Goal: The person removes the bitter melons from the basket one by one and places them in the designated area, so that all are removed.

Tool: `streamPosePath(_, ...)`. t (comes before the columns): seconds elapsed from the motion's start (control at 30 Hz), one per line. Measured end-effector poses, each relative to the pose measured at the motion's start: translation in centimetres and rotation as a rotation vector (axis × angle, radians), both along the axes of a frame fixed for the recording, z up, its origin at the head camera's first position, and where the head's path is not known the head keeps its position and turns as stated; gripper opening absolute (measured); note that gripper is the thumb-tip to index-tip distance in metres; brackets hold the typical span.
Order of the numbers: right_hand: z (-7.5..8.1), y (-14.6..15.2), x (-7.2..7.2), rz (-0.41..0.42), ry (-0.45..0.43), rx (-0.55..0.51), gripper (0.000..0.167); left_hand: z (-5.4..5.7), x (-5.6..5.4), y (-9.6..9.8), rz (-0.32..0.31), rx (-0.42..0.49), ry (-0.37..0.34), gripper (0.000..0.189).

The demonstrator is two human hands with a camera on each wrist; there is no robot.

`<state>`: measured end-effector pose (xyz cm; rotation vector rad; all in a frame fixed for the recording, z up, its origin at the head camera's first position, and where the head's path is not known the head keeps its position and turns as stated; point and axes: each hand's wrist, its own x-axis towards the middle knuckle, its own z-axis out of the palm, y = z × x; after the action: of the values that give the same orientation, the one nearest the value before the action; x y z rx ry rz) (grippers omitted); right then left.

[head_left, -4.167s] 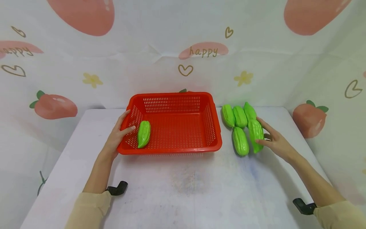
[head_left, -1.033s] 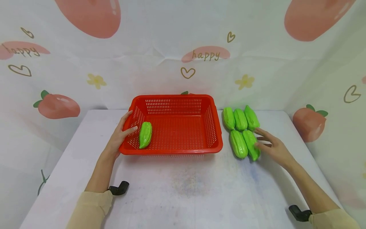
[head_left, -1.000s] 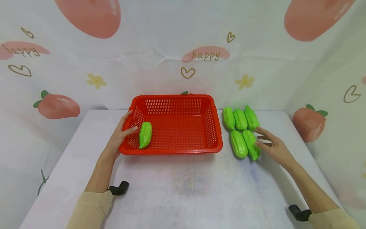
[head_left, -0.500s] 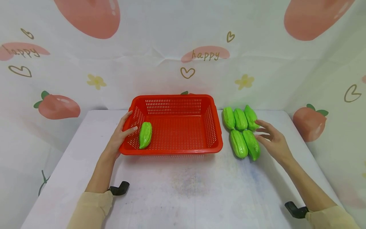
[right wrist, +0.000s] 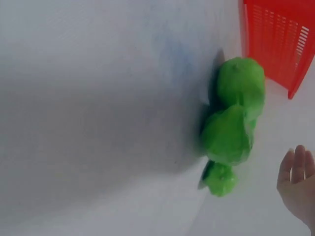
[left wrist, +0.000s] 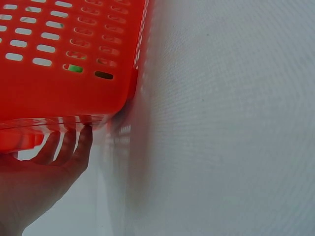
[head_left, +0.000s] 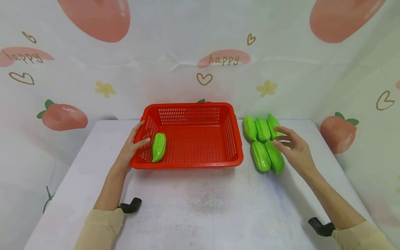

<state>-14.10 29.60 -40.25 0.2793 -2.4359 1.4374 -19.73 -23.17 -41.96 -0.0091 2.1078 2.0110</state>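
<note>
My left hand [head_left: 129,147] grips the left rim of a red plastic basket [head_left: 187,165], thumb over the edge and fingers outside. In the left wrist view, fingertips [left wrist: 84,142] lie beneath the rim. One green ridged bitter melon [head_left: 159,147] lies inside the basket at the left. Several more lie to its right, three in a back row and two in front. My right hand [head_left: 295,149], fingers parted and holding nothing, hovers above the back right bitter melon [head_left: 272,123], partly hiding it. Near it lies the front right bitter melon [head_left: 275,159].
The basket stands on a white table [head_left: 200,208], near a printed cloth backdrop [head_left: 175,76]. Left of the front right melon lies another bitter melon [head_left: 260,157]. Black wrist mounts [head_left: 130,205] sit at both cuffs.
Earlier my right hand held a bitter melon, which now lies in the front row. That hand has since risen off it and moved back toward the back right one. My left hand stays put.
</note>
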Motion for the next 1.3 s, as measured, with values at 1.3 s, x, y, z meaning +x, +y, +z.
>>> streamPosePath(1.3,3.5,-10.4,-3.6,0.279,-0.105,-0.077,0.052,-0.1,-0.2,-0.1,0.011,-0.005,-0.004,0.069)
